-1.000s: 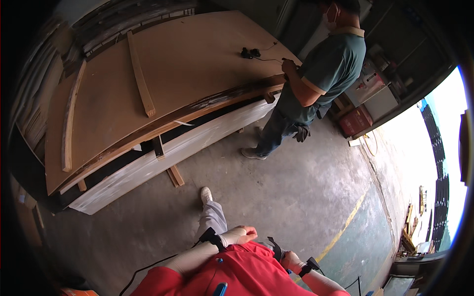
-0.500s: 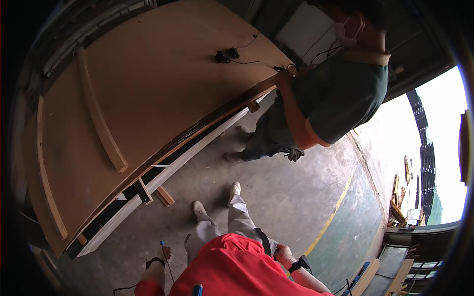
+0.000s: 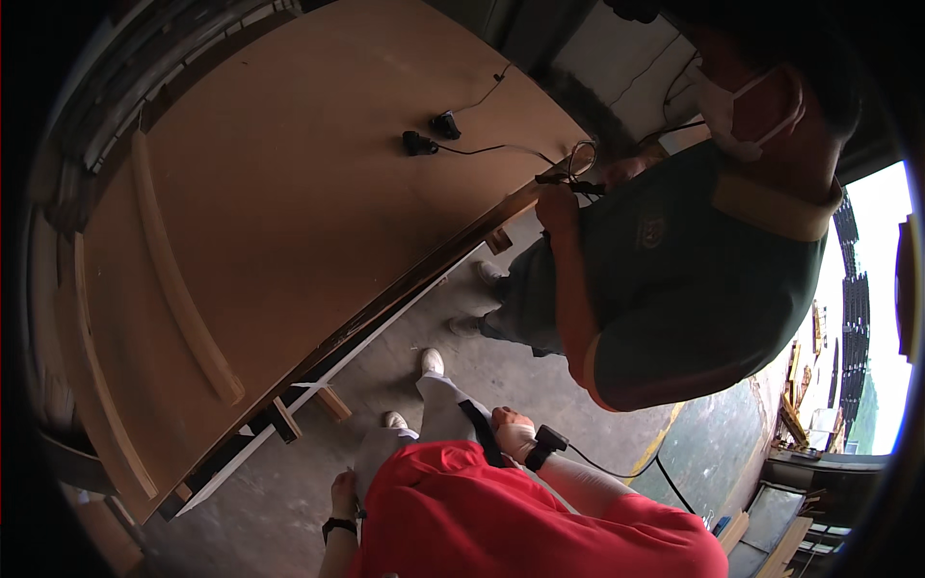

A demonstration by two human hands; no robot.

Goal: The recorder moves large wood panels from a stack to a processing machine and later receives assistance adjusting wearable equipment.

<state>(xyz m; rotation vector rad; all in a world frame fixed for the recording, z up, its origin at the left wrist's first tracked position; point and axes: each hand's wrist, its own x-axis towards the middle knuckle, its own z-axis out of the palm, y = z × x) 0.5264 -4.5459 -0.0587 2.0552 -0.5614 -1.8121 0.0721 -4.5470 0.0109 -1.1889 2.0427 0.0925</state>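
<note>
My left hand (image 3: 344, 493) hangs by my left thigh, a dark band on its wrist. Its fingers are small and partly turned away, and no held object shows. At my right hip, my right hand (image 3: 513, 431) has curled fingers beside a black strap (image 3: 479, 429). What it holds, if anything, is hidden. A black device (image 3: 551, 439) with a cable sits on the right wrist. Ahead stands a large brown board-topped table (image 3: 289, 193), out of reach of both hands. A co-worker in a dark green shirt (image 3: 703, 279) holds black cabled gear (image 3: 570, 183) at its corner.
Two small black devices (image 3: 420, 144) with cables lie on the board. Long wooden strips (image 3: 183, 279) rest on its left side. Short wood blocks (image 3: 332, 404) stick out under its near edge. Stacked timber (image 3: 795, 395) lies far right, by a bright opening.
I have moved closer to the table and the co-worker. My right hand has shifted left and up in view beside my hip. The co-worker's hands with the black gear are now more visible.
</note>
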